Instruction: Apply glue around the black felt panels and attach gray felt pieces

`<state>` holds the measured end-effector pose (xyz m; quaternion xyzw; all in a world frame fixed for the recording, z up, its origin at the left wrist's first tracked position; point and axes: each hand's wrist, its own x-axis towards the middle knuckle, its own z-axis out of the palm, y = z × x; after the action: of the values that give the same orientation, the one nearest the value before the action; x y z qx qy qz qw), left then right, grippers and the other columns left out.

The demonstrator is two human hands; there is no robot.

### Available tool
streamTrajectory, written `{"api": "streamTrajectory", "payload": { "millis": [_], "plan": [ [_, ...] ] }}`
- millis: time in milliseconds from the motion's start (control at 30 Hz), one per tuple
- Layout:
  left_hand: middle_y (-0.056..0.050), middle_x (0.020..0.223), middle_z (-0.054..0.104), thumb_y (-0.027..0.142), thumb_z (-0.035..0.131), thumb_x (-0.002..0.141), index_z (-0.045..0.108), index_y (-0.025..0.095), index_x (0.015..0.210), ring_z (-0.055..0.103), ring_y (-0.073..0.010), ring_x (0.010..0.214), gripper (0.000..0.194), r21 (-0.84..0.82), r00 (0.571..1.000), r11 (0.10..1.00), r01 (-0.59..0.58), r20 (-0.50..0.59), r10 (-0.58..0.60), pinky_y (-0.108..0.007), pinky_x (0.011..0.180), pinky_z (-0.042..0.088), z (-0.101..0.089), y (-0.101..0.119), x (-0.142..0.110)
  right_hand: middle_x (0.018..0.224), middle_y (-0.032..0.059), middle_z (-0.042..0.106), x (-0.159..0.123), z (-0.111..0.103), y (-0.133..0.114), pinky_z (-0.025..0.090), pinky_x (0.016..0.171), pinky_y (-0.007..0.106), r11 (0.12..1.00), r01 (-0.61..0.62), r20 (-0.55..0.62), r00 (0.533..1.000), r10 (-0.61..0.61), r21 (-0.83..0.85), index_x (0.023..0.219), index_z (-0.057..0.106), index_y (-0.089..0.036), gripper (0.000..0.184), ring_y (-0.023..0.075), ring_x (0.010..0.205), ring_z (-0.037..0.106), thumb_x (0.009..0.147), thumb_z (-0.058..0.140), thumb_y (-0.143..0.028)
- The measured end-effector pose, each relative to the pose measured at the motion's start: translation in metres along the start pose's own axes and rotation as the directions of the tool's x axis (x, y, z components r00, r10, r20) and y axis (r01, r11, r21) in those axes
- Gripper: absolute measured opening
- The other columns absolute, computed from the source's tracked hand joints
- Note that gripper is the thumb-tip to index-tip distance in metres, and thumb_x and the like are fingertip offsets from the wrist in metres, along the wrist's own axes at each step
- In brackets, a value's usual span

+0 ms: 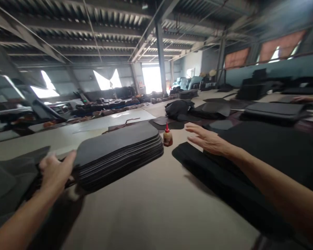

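Note:
A tall stack of dark grey, round-cornered sheets (pixel 120 149) lies on the pale table (pixel 135 205). My left hand (pixel 56 170) is at the stack's left end, thumb toward its edge and fingers partly hidden and blurred; whether it grips anything does not show. My right hand (pixel 207 137) hovers with spread fingers above a pile of black sheets (pixel 214 173) on the right, holding nothing. Between the two piles stands a small glue bottle (pixel 168 137) with a red pointed cap.
Grey material (pixel 10 177) lies at the far left. Behind the bottle are a crumpled black bundle (pixel 178 109) and loose dark pieces. Another stack (pixel 275 110) sits at the right, with another person's hand (pixel 302 99) nearby. A steel column (pixel 160 59) rises in the background.

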<state>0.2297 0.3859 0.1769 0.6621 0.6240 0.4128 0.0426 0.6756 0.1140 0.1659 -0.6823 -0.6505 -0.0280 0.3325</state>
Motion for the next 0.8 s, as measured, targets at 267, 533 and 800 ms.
{"api": "streamTrajectory", "payload": {
  "millis": [267, 533, 800],
  "plan": [
    [-0.015, 0.16, 0.013, 0.064, 0.05, 0.084, 0.027, 0.01, 0.15, 0.016, -0.0403, 0.15, 0.088, -0.254, 0.848, 0.812, -0.526, -0.089, 0.522, -0.049, 0.125, 0.018, 0.044, 0.097, -0.08, 0.108, 0.0092, 0.074, -0.231, -0.062, 0.026, 0.06, 0.086, 0.039, 0.789, -0.564, -0.232, 0.756, 0.612, 0.244, 0.119, 0.069, -0.021, 0.049, 0.0289, 0.099, 0.071, 0.085, 0.06, -0.055],
    [-0.024, 0.15, 0.033, 0.052, 0.043, 0.089, 0.039, 0.011, 0.142, 0.032, -0.0409, 0.144, 0.067, -0.477, 0.562, 0.552, -0.684, 0.138, 0.816, -0.064, 0.118, 0.031, 0.111, 0.145, -0.214, 0.092, 0.0087, 0.076, -0.31, -0.056, 0.003, 0.061, 0.073, 0.036, 0.698, -0.663, -0.285, 0.637, 0.716, 0.271, 0.105, 0.074, -0.017, 0.039, 0.0258, 0.087, 0.073, 0.089, 0.054, -0.046],
    [-0.014, 0.157, 0.029, 0.044, 0.047, 0.094, 0.028, 0.033, 0.151, 0.04, -0.0389, 0.141, 0.061, -0.581, 0.333, 0.435, -0.688, 0.279, 0.901, -0.065, 0.107, 0.047, 0.152, 0.087, -0.299, 0.115, 0.0067, 0.072, -0.273, -0.052, 0.012, 0.055, 0.092, 0.036, 0.842, -0.528, -0.425, 0.741, 0.521, 0.112, 0.114, 0.07, -0.021, 0.03, 0.0218, 0.101, 0.069, 0.093, 0.055, -0.035]
  ]
}}
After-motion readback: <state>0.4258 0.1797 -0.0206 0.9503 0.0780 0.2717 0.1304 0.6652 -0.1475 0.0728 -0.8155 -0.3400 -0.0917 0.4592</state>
